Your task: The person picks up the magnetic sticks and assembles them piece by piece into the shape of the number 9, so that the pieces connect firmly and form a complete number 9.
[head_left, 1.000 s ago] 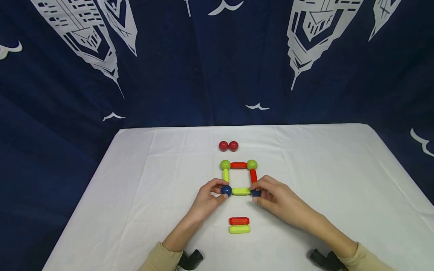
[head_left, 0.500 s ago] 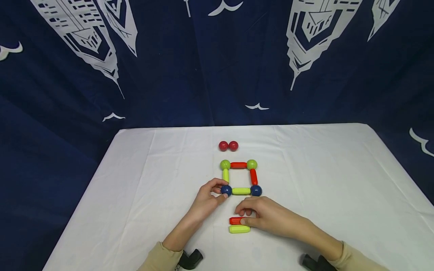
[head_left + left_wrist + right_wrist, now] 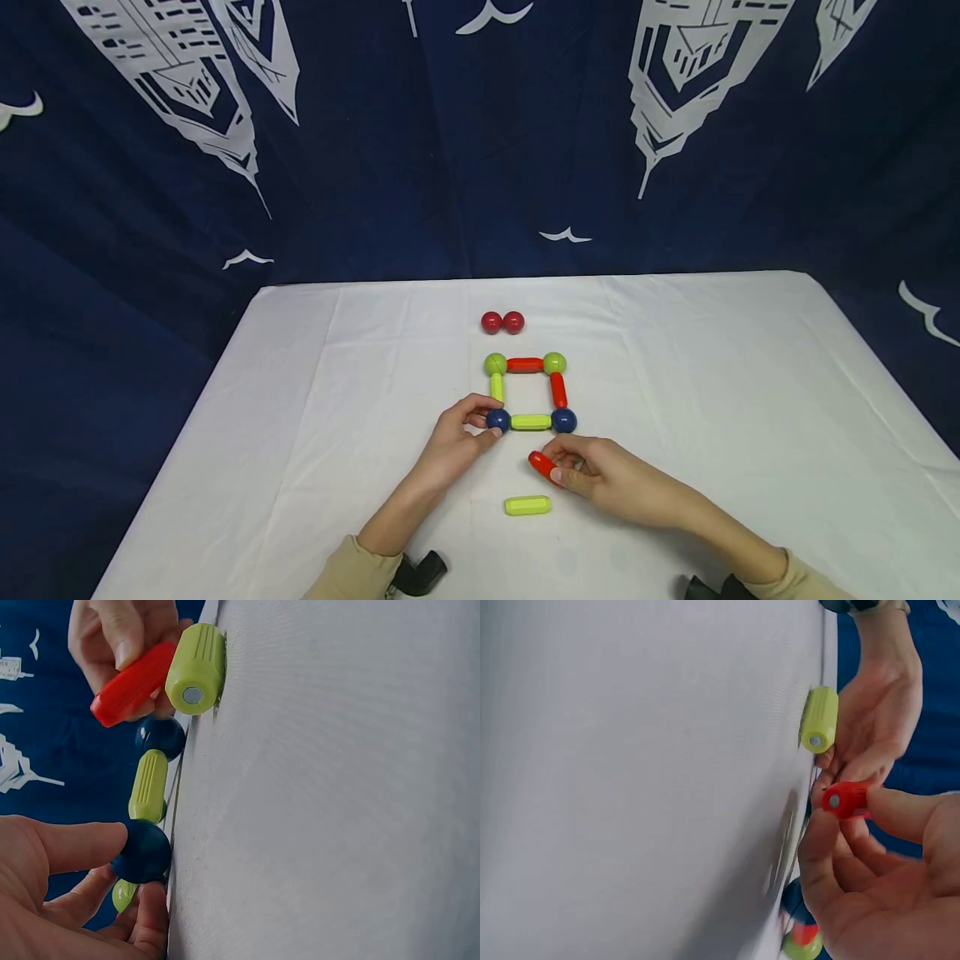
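Observation:
A square of balls and sticks lies on the white table, with two green balls [image 3: 554, 363] at its far corners and two blue balls [image 3: 564, 420] at its near ones. Red sticks [image 3: 524, 365] form its far and right sides, yellow-green sticks [image 3: 530, 422] its near and left sides. My left hand [image 3: 459, 433] holds the near-left blue ball [image 3: 142, 852] between thumb and fingers. Just in front of the square, my right hand [image 3: 607, 477] pinches a loose red stick [image 3: 543, 467], tilted and lifted. In the right wrist view, the red stick's [image 3: 847, 799] metal end tip shows.
One loose yellow-green stick [image 3: 527, 505] lies on the white tablecloth [image 3: 360, 358] in front of the hands. Two red balls [image 3: 502, 322] sit side by side beyond the square. A dark blue patterned cloth [image 3: 450, 167] hangs behind the table.
My right hand left the near-right blue ball, reached down to the loose red stick and lifted it off beside the yellow-green one. My left hand stays on its blue ball.

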The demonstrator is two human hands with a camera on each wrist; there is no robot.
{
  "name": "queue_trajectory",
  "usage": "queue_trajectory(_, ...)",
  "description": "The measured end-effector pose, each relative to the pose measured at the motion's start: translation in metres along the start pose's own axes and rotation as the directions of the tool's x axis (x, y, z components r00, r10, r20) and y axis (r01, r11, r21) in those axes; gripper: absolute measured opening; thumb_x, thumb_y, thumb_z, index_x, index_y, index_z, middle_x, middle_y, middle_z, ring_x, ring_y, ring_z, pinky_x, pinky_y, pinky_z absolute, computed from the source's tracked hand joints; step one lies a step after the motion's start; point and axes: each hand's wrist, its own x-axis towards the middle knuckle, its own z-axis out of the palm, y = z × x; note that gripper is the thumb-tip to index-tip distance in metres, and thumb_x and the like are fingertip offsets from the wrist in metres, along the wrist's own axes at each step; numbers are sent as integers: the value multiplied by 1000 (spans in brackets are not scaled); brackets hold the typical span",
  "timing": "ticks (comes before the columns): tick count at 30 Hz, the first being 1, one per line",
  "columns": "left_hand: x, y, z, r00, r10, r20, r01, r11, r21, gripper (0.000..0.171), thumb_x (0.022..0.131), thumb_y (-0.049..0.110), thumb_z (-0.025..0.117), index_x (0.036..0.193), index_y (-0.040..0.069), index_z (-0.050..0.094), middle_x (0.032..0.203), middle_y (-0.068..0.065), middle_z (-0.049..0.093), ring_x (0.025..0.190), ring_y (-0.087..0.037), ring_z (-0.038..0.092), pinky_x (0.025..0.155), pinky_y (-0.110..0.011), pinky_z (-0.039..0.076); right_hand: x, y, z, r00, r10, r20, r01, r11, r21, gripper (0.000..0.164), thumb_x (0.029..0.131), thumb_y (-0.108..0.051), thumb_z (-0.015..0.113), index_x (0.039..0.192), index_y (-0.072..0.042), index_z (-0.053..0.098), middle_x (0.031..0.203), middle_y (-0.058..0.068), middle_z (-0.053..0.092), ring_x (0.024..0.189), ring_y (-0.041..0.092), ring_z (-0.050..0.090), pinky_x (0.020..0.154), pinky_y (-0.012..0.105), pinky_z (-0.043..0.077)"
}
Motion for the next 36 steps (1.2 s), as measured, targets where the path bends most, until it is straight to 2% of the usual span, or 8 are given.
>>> queue_trajectory(3,0,0,-1,1000,-6,-4,6,1000,2,32,86,-2,68,118,5,65,99,-9,59,92,-21,50,67,-23,38,-3,5,-5,997,73,-19,-69,981,180,24,98,-18,62,114,-1,60,90,3,66,80,21,61,71,27,52)
queue_trajectory(7,-3,9,-2,1000,-8,-3,8,1000,-12,32,86,-4,67,118,1,64,99,-12,59,93,-24,50,65,-23,37,-5,11,-8,985,162,-53,-133,926,353,28,95,-14,65,111,9,59,85,11,70,75,25,65,72,28,55)
queue_trajectory(12,-4,13,-2,1000,-9,-3,9,1000,-22,32,86,-5,66,117,0,64,100,-14,58,93,-25,49,63,-22,36,-4,16,-9,970,223,-96,-155,871,466,27,94,-9,65,108,13,60,85,14,70,74,25,68,72,32,57)
queue_trajectory(15,1,1,-1,1000,-2,-5,2,1000,-17,32,86,-2,68,117,4,65,100,-10,59,92,-21,49,64,-22,37,-3,17,-9,967,236,-101,-156,855,495,30,93,-9,66,109,14,58,86,15,71,73,23,69,71,33,57)
queue_trajectory(19,1,0,-1,1000,-2,-8,2,1000,-10,31,86,-2,68,116,5,65,99,-9,58,92,-22,50,65,-23,38,-1,17,-8,965,240,-106,-160,858,488,35,92,-13,69,111,15,56,85,15,71,72,21,68,70,33,57)
queue_trajectory(25,2,-1,-1,1000,-4,-5,4,1000,-1,31,86,-2,68,116,4,65,97,-9,58,91,-21,49,66,-23,38,-2,14,-14,964,233,-126,-167,904,393,31,93,-15,68,109,11,60,82,12,70,72,23,66,67,33,57)
queue_trajectory(30,1,-1,-1,1000,-2,-3,2,1000,-2,31,86,-2,68,116,4,66,98,-9,58,91,-21,49,66,-23,38,0,17,-33,967,201,-154,-137,927,350,25,95,-11,64,108,11,62,86,16,69,75,26,65,68,33,57)
queue_trajectory(36,0,-1,-1,1000,2,-4,-2,1000,-12,32,86,-1,69,117,5,65,100,-9,59,90,-20,48,66,-23,37,19,22,-62,953,147,-266,-77,963,256,29,95,-7,64,116,11,59,94,18,68,80,28,64,71,32,56)
